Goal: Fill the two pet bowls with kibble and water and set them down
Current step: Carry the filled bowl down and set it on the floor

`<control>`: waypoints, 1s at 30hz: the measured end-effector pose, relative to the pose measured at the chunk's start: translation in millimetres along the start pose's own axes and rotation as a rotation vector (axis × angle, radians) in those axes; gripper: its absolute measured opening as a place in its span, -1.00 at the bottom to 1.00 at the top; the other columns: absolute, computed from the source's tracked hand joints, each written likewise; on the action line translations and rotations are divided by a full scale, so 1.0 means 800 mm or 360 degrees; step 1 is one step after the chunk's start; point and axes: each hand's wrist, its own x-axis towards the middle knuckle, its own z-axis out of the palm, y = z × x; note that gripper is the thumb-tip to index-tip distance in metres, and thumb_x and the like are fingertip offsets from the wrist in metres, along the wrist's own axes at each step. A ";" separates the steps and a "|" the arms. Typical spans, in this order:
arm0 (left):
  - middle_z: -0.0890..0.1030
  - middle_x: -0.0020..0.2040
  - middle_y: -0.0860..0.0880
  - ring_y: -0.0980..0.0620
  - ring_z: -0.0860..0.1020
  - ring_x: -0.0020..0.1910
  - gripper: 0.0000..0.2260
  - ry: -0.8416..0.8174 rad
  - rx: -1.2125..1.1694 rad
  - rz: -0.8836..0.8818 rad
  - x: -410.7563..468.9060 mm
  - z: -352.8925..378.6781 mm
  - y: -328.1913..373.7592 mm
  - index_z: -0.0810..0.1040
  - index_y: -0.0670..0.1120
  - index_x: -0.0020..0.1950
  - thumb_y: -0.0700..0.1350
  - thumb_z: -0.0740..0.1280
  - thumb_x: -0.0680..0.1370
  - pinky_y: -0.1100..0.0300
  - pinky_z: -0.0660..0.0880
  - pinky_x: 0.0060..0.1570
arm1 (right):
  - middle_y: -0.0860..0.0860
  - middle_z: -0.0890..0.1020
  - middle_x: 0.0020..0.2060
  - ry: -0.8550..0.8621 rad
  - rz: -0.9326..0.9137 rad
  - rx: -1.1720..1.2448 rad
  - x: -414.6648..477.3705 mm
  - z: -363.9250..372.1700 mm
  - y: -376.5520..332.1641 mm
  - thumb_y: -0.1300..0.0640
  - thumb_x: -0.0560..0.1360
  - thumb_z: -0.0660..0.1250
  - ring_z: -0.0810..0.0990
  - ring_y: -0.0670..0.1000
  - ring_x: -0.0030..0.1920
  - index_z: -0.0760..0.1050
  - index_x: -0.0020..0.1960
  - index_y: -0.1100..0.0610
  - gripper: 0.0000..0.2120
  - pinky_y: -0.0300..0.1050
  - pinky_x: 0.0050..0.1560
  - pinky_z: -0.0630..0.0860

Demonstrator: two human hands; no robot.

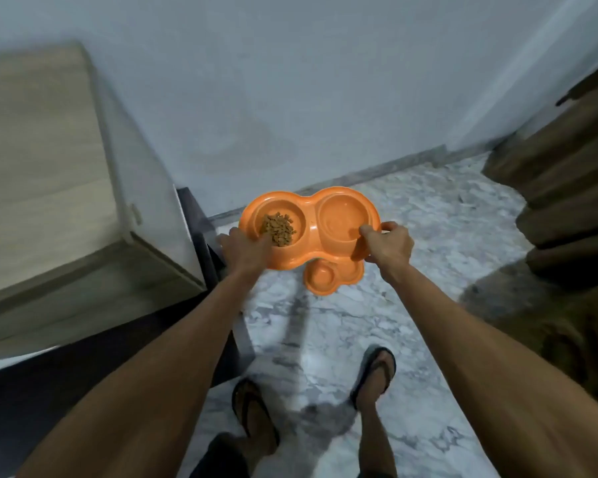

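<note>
A: Marble floor below, wall ahead. Which step?
B: Setting down. At centre frame, the left hand grips the dish under its kibble side, and the right hand pinches the other rim.
A: Next?
B: Lower it level beside the 2nd dish, just below. Water I cannot confirm.

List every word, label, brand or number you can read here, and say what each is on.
No text can be read in this view.
The held bowl is plain orange, no lettering seen.
The floor bowl is plain too, partly hidden.
The cabinet has a small tab, too blurred to read.
The wall, curtain and sandals show no print.
</note>
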 end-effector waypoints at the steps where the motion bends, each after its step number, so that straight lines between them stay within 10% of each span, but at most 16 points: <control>1: 0.62 0.03 -0.23 -0.18 0.62 -0.01 -0.39 0.0037 -0.0001 -0.0027 0.027 0.020 -0.015 0.60 -0.23 0.04 0.19 0.21 0.21 0.03 0.57 -0.08 | 0.10 0.62 -0.10 -0.0023 0.0001 -0.0009 0.025 0.019 0.009 -0.14 0.21 0.42 0.67 0.19 -0.04 0.55 0.18 0.16 -0.38 0.21 -0.04 0.64; 8: 0.61 -0.07 -0.22 -0.16 0.57 -0.08 -0.78 0.0278 -0.0015 -0.0158 0.145 0.134 -0.074 0.60 -0.25 -0.10 -0.09 0.36 0.44 0.06 0.45 -0.15 | 0.12 0.69 -0.01 -0.0164 -0.0060 -0.0067 0.199 0.170 0.098 -0.28 0.11 0.32 0.68 0.22 -0.05 0.55 0.23 0.12 -0.21 0.14 0.09 0.61; 14: 0.59 0.08 -0.25 -0.10 0.55 -0.08 -0.71 0.0404 -0.0102 -0.0368 0.274 0.252 -0.191 0.56 -0.31 0.11 -0.13 0.37 0.50 0.12 0.44 -0.16 | 0.12 0.66 -0.22 -0.0283 -0.0143 -0.0173 0.315 0.304 0.205 -0.18 0.23 0.37 0.67 0.24 -0.21 0.35 -0.31 0.00 -0.70 0.15 -0.04 0.63; 30: 0.57 0.21 -0.19 -0.13 0.59 0.11 -0.64 0.0488 -0.0049 -0.0595 0.446 0.395 -0.431 0.54 -0.24 0.24 -0.11 0.37 0.49 0.16 0.46 -0.13 | 0.22 0.62 0.12 -0.0556 -0.0148 -0.0601 0.448 0.531 0.422 -0.08 0.45 0.37 0.58 0.22 0.16 0.55 0.14 0.31 -0.52 -0.08 -0.11 0.39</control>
